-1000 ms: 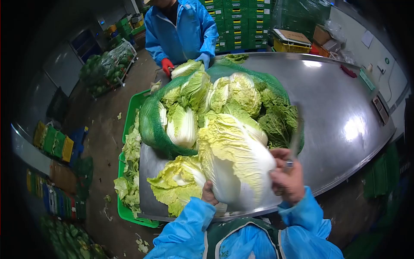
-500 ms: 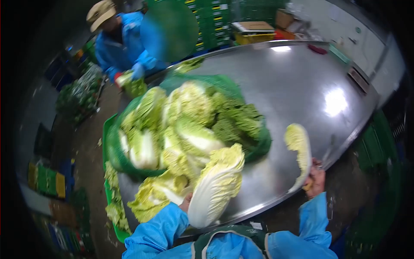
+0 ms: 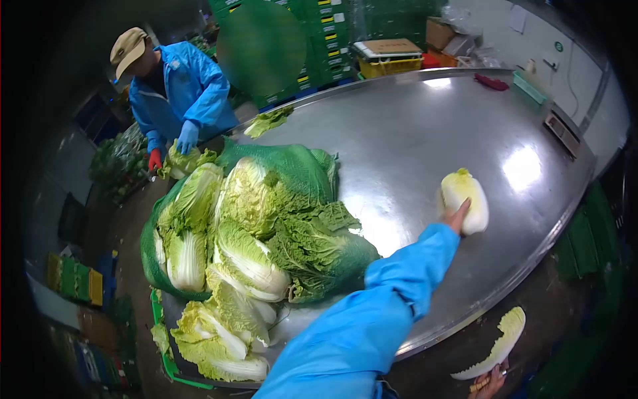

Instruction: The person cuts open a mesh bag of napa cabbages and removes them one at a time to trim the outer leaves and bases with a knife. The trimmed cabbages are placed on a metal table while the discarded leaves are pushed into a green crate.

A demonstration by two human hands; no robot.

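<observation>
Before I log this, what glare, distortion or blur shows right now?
Head view, right: white glare on the grey metal table; head view, edges: dark corners, fisheye curving; head view, top: round blurred patch over stacked green plastic crates; head view, centre-right: pale yellow-white cabbage fairly sharp.

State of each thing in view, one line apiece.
Left hand: holding napa cabbage.
Napa cabbage: tight head, held.
Right hand: holding cabbage leaf.
Cabbage leaf: detached, curved.
Green mesh sack: open, cabbages exposed.
Green crates: stacked.
Yellow crate: cardboard on top.
Co-worker's red glove: worn.
Co-worker's blue glove: worn.
</observation>
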